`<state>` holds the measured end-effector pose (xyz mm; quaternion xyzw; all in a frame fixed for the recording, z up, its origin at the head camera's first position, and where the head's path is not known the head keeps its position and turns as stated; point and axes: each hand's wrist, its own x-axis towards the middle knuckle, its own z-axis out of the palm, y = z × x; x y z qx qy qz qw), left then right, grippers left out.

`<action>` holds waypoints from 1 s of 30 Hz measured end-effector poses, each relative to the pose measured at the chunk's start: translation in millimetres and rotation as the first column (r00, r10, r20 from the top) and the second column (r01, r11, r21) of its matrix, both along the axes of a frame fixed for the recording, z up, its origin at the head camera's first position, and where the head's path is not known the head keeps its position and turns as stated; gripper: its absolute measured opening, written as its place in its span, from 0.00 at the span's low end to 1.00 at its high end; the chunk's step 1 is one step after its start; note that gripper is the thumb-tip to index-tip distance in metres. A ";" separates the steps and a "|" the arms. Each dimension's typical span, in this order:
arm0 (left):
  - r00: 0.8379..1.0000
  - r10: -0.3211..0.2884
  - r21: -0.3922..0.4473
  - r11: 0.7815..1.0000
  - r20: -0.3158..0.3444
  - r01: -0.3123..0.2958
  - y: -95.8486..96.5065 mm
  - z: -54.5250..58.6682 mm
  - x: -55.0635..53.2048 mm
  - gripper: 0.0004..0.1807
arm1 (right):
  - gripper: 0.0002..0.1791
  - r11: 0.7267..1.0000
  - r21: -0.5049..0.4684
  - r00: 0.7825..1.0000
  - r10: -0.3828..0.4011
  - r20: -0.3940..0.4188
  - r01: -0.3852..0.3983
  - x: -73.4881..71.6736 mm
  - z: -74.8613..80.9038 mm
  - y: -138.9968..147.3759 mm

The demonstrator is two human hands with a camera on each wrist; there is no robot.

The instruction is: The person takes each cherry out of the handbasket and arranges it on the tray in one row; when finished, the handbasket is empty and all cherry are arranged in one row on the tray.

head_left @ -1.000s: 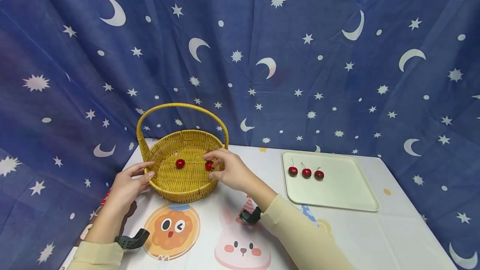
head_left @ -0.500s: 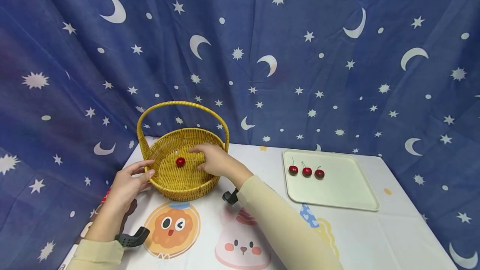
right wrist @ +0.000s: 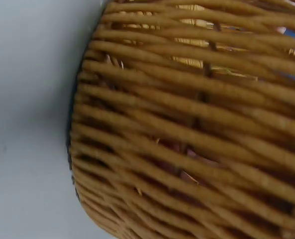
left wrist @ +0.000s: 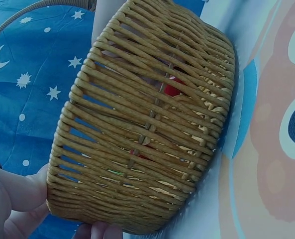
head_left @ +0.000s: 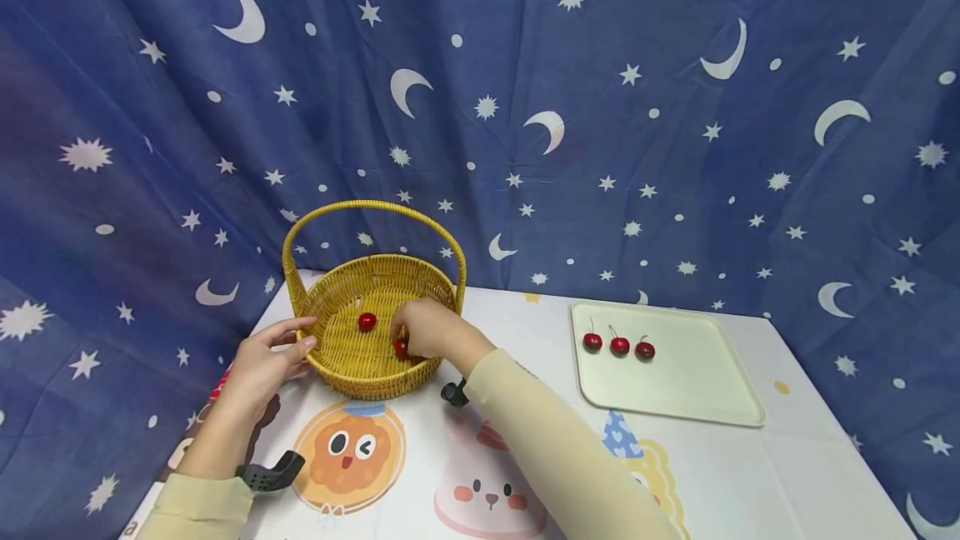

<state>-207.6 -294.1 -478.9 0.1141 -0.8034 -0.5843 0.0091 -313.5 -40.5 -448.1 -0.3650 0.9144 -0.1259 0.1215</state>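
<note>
A yellow wicker basket (head_left: 348, 369) with a tall arched handle stands on the left of the table. My left hand (head_left: 262, 365) grips its left rim; in the left wrist view, thumb and fingers (left wrist: 25, 186) lie on either side of the rim. Inside the basket, my right hand (head_left: 435, 332) reaches down with bent fingers and pinches a dark red cherry (head_left: 401, 348); the fingertips are partly hidden. Another cherry (head_left: 367, 322) lies on the basket floor, further left. In the right wrist view the basket's woven wall (right wrist: 187, 119) hides the right hand's fingers.
A cream tray (head_left: 697, 382) lies on the right of the table, with three stemmed cherries (head_left: 619, 347) in a row near its left side. The white tablecloth (head_left: 795, 473) has cartoon prints. Behind the table hangs a blue curtain (head_left: 510, 182) with stars and moons.
The right hand has moved left and lower into the basket. The cherry by its fingers now lies nearer the front of the basket. The left hand stays on the rim.
</note>
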 end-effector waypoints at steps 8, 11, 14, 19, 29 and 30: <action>1.000 0.002 0.005 1.000 0.004 -0.002 2.3 4.2 1.1 0.29 | 0.14 0.999 -0.048 0.999 0.002 0.033 0.000 1.3 -0.8 0.9; 1.000 0.004 0.002 1.000 0.014 -0.004 3.0 4.5 1.2 0.29 | 0.13 0.990 -0.143 0.999 -0.015 0.034 0.020 1.0 -0.2 4.4; 1.000 0.007 0.006 1.000 0.020 -0.007 2.6 3.6 0.8 0.29 | 0.13 0.971 -0.236 0.999 -0.031 0.025 0.036 2.6 2.7 12.0; 1.000 0.013 0.014 1.000 0.028 -0.014 2.4 2.3 1.7 0.29 | 0.14 0.917 -0.388 0.994 -0.060 0.086 0.089 11.6 12.6 36.0; 1.000 0.007 0.010 1.000 0.025 -0.007 3.2 3.7 2.3 0.28 | 0.14 0.793 -0.596 0.992 -0.089 0.090 0.125 37.2 22.9 124.3; 1.000 0.006 0.011 1.000 0.025 -0.007 3.1 3.7 2.2 0.28 | 0.13 0.789 -0.595 0.988 -0.117 0.100 0.154 39.0 21.7 135.2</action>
